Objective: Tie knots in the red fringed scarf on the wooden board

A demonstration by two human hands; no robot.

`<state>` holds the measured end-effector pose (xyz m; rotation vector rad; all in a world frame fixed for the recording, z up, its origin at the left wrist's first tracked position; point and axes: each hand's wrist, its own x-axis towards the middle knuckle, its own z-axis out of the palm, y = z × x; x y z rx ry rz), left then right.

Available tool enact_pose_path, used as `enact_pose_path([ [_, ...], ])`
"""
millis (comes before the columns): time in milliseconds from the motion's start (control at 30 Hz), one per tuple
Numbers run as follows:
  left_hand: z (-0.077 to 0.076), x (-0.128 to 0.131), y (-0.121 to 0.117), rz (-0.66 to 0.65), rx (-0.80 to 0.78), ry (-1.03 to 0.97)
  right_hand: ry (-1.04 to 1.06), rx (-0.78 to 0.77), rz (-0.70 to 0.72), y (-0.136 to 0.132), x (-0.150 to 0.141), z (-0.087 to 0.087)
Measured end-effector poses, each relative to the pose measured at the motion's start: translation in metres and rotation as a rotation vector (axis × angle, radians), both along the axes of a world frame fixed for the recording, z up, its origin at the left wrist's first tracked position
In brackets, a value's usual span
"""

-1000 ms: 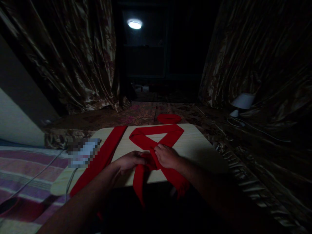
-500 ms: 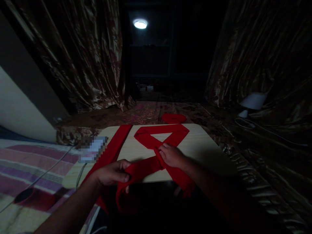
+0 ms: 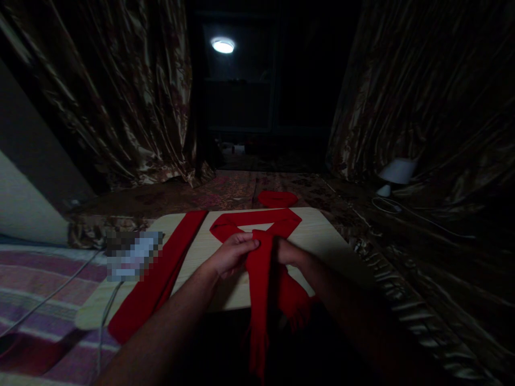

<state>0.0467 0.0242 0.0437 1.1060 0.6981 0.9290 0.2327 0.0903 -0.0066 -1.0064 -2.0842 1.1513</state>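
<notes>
A red fringed scarf [image 3: 259, 276] is looped on a light wooden table [image 3: 322, 241], its far part lying as an open loop. My left hand [image 3: 235, 253] pinches one strip of it between thumb and fingers, close to where the strips cross. That strip hangs down over the table's near edge. My right hand [image 3: 287, 252] is closed at the crossing, right beside the left; its fingers are mostly hidden behind the hanging strip. The other fringed end [image 3: 295, 300] drapes below my right hand.
Another folded red cloth [image 3: 161, 273] lies along the table's left side. A pixelated item [image 3: 134, 256] and a cable [image 3: 107, 311] are left of it. Beyond the far edge sits a rolled red cloth [image 3: 277, 199]. A small lamp [image 3: 398, 170] stands at right, a striped bedspread [image 3: 36, 289] at left.
My left hand has moved right and up to the crossing, bringing its strip over the other one. The right hand now sits behind that strip. The view has shifted slightly.
</notes>
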Motion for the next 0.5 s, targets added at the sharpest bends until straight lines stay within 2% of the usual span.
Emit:
enact_pose_path([
  [33, -0.007, 0.008, 0.008, 0.019, -0.032, 0.001, 0.118, -0.086, -0.081, 0.002, 0.005, 0.005],
  [100, -0.023, 0.019, 0.023, 0.084, -0.111, 0.047, 0.267, -0.204, -0.361, 0.004, 0.018, 0.015],
  [133, -0.03, 0.022, 0.028, 0.122, -0.151, 0.081, 0.281, -0.246, -0.468, 0.002, 0.025, 0.018],
  [167, -0.036, 0.024, 0.032, 0.148, -0.183, 0.104, 0.253, -0.284, -0.518, -0.001, 0.032, 0.02],
  [267, -0.046, 0.025, 0.037, 0.164, -0.243, 0.123, 0.006, -0.319, -0.422, -0.022, 0.046, 0.017],
  [333, -0.046, 0.025, 0.036, 0.162, -0.264, 0.129, -0.194, -0.199, -0.336, -0.039, 0.049, 0.01],
  [433, -0.044, 0.026, 0.032, 0.193, -0.25, 0.132, -0.399, 0.014, -0.288, -0.055, 0.047, 0.002],
  [500, -0.045, 0.027, 0.029, 0.21, -0.206, 0.145, -0.422, 0.028, -0.327, -0.057, 0.043, 0.002],
])
